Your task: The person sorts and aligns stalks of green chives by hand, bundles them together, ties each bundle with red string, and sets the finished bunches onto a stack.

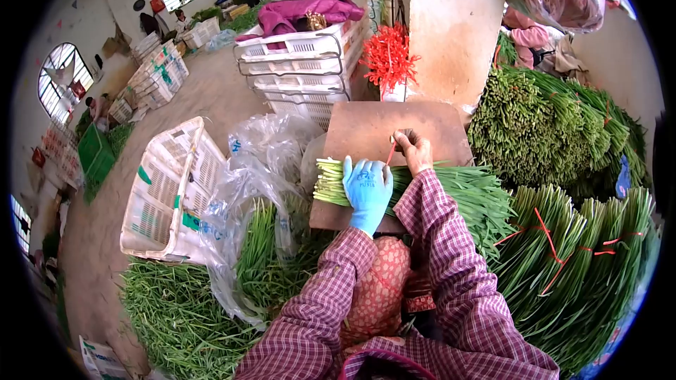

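A bunch of garlic chives (451,193) lies across a brown board (366,130), pale stem ends to the left and leaves to the right. My left hand (368,188), in a blue glove, is wrapped over the bunch near its stem end. Just above the bunch, my bare right hand (414,149) pinches a thin red tie (391,151), which runs down toward the left thumb. Whether the tie passes all the way around the bunch is hidden.
Tied chive bunches (584,253) stand at right, below a large pile of green stalks (542,119). Red ties (389,58) hang by the pillar (454,28). To the left are a white crate (158,190), clear plastic (243,190) and loose greens (183,317). Stacked crates (299,81) stand ahead.
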`<state>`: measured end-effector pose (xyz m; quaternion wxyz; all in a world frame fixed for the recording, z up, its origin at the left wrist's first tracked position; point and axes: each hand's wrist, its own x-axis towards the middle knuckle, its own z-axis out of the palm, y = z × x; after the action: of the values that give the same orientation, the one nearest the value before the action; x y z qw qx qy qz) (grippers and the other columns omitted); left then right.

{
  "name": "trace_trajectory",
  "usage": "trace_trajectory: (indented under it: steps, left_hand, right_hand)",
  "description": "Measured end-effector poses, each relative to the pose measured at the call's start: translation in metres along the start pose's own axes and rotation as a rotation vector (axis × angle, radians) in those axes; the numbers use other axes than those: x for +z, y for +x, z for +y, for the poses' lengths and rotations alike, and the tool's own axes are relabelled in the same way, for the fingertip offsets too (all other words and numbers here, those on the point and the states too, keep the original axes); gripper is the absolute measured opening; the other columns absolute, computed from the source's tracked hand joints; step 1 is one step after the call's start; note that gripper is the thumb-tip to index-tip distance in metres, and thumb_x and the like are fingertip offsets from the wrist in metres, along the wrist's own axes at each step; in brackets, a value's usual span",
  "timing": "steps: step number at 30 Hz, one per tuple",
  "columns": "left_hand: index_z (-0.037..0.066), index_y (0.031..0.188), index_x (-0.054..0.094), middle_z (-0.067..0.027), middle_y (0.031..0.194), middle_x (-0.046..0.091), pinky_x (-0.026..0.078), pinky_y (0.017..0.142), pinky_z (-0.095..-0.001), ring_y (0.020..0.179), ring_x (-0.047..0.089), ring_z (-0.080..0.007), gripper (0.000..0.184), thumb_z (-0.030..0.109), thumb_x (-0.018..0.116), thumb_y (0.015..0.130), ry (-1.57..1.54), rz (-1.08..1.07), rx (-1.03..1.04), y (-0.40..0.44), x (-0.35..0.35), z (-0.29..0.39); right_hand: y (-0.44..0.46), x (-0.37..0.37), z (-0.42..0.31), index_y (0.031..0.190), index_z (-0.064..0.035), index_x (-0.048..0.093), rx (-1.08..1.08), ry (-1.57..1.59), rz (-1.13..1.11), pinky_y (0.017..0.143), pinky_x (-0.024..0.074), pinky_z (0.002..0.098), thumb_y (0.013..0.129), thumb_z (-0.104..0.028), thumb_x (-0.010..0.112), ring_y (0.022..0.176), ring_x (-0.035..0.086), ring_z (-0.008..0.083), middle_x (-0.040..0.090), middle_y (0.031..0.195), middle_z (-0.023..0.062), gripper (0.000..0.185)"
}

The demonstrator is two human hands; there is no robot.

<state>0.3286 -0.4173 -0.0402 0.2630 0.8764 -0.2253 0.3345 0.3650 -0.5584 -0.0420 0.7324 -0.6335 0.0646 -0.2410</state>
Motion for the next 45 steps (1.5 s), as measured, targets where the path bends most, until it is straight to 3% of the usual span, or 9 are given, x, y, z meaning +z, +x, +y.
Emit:
trace_trajectory:
  steps: [4,10,18,20,24,31,37,42,45]
  left_hand:
    - [0.011,0.071,0.062,-0.0056,0.070,0.061,0.032,0.102,-0.0467,0.074,0.059,-0.0235,0.013,0.021,0.063,0.079,-0.008,0.054,0.017,-0.001,0.002,0.002]
    - [0.010,0.072,0.061,-0.0054,0.070,0.060,0.032,0.104,-0.0469,0.076,0.059,-0.0222,0.010,0.019,0.065,0.076,-0.017,0.052,0.035,-0.002,-0.001,-0.003]
    - [0.003,0.109,0.060,-0.0106,0.115,0.058,0.032,0.104,-0.0466,0.118,0.046,-0.0313,0.033,0.021,0.065,0.081,-0.181,0.220,-0.036,-0.025,-0.078,-0.008]
    - [0.001,0.105,0.061,-0.0129,0.110,0.059,0.040,0.097,-0.0426,0.110,0.053,-0.0311,0.027,0.017,0.064,0.083,-0.469,0.214,-0.183,-0.045,-0.103,-0.021]
    - [0.002,0.097,0.063,-0.0075,0.083,0.066,0.054,0.069,-0.0296,0.080,0.067,-0.0204,0.032,0.031,0.051,0.096,-1.405,-0.125,-0.922,-0.091,-0.131,-0.054]
    - [-0.001,0.138,0.036,-0.0237,0.134,0.048,0.050,0.087,-0.0448,0.116,0.053,-0.0395,0.088,0.072,0.032,0.087,-2.424,-0.892,-0.753,-0.093,-0.102,-0.035]
    - [0.005,0.137,0.038,-0.0164,0.132,0.050,0.048,0.094,-0.0469,0.114,0.055,-0.0312,0.073,0.062,0.039,0.091,-2.090,-0.531,-0.501,-0.048,-0.112,-0.047]
    - [0.003,0.134,0.043,-0.0140,0.128,0.053,0.048,0.096,-0.0390,0.114,0.054,-0.0252,0.064,0.052,0.047,0.092,-1.837,-0.258,-0.579,0.025,-0.158,-0.088]
    - [0.004,0.131,0.047,-0.0105,0.123,0.057,0.044,0.100,-0.0362,0.113,0.054,-0.0223,0.057,0.041,0.060,0.089,-1.670,-0.027,-0.256,0.070,-0.170,-0.075]
  right_hand:
    - [-0.031,-0.012,-0.043,0.105,-0.0143,0.071,0.000,-0.839,-0.068,0.079,0.0502,0.0401,0.082,-0.056,0.059,0.088,0.067,0.0278,0.070,0.091,0.0129,0.049]
    - [-0.059,0.012,-0.048,0.092,-0.0186,0.072,-0.092,-1.092,-0.087,0.074,0.0512,0.0416,0.082,-0.038,0.064,0.082,0.066,0.0315,0.069,0.082,0.0133,0.023]
    - [-0.063,0.027,-0.042,0.088,-0.0046,0.066,-0.217,-0.772,-0.136,0.064,0.0527,0.0352,0.088,-0.019,0.058,0.063,0.067,0.0248,0.068,0.072,0.0129,0.016]
    - [-0.062,0.031,-0.039,0.092,-0.0013,0.062,0.202,-0.158,-0.153,0.056,0.0526,0.0285,0.093,-0.014,0.052,0.059,0.065,0.0161,0.068,0.078,0.0087,0.016]
    - [-0.063,0.027,-0.057,0.095,-0.0025,0.058,0.079,0.054,-0.210,0.051,0.0481,0.0222,0.096,-0.013,0.049,0.055,0.057,0.0099,0.063,0.077,0.0032,0.014]
    - [-0.095,0.052,-0.152,0.096,-0.0019,0.056,-0.069,0.355,-0.409,0.046,0.0396,0.0185,0.096,-0.017,0.051,0.048,0.048,0.0056,0.061,0.075,0.0020,0.016]
    - [-0.143,0.062,-0.207,0.095,-0.0024,0.059,-0.019,-0.002,-0.841,0.051,0.0425,0.0194,0.096,-0.019,0.053,0.054,0.054,0.0057,0.063,0.077,0.0014,0.018]
    - [-0.131,0.055,-0.176,0.098,-0.0023,0.058,0.123,-0.048,-0.665,0.047,0.0435,0.0181,0.096,-0.018,0.054,0.056,0.056,0.0056,0.064,0.081,0.0022,0.017]
    - [-0.098,0.055,-0.158,0.100,-0.0011,0.056,0.172,0.335,-0.520,0.047,0.0458,0.0180,0.095,-0.015,0.053,0.055,0.056,0.0066,0.064,0.079,0.0044,0.015]
